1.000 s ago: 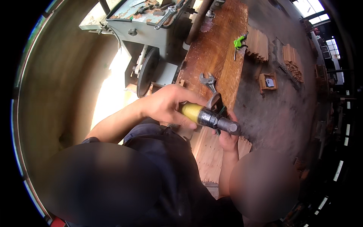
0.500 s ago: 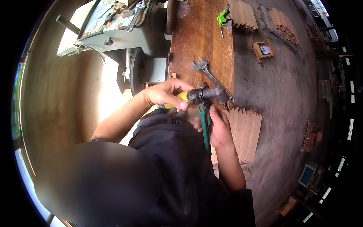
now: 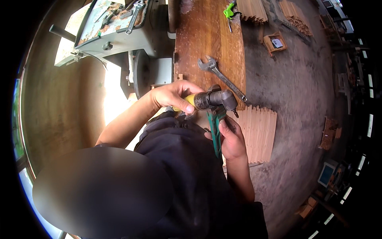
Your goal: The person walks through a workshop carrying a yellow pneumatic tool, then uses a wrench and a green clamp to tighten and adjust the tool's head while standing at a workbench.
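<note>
My left hand is closed around the yellow body of a right-angle power tool with a dark metal head and a small bit at its tip. My right hand grips a green-handled pipe wrench, its fingers partly hidden behind the handle. The wrench's dark jaws sit at the tool's collar, though how tightly they clamp I cannot tell. Just beyond the tool, a large adjustable wrench lies slantwise on the wooden bench.
A green air blow gun lies toward the bench's far end. At the left stands a grey machine with tools and shavings on top. Stacked wooden strips are right of the bench, and a small wooden box stands on the floor.
The view has shifted slightly. My right hand and the green handle have turned a little, showing more of the handle's face. The adjustable wrench's lower end now shows clear of the tool head.
</note>
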A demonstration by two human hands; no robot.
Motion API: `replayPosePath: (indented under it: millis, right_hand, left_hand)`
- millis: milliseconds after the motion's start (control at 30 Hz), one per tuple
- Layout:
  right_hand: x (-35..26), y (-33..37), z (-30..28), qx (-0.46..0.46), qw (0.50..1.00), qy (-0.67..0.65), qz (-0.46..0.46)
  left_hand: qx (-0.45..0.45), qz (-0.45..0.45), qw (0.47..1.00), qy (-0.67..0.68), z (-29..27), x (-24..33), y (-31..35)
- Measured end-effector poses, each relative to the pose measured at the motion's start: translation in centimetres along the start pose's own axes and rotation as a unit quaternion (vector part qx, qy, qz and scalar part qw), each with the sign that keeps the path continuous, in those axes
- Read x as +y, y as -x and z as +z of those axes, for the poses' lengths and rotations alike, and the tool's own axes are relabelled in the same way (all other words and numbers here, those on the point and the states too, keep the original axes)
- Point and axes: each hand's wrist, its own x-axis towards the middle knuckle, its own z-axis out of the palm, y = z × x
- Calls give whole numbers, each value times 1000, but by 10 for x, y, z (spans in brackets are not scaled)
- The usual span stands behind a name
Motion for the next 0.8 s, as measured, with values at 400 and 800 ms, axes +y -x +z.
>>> replayPosePath:
  millis: [400, 800]
  right_hand:
    - [3, 13, 0, 11, 999, -25, 27]
    - [28, 14, -9, 80, 990, 113, -18]
  left_hand:
    - [-20, -13, 999, -36, 3, 3, -2]
    - [56, -7, 997, -59, 17, -16, -4]
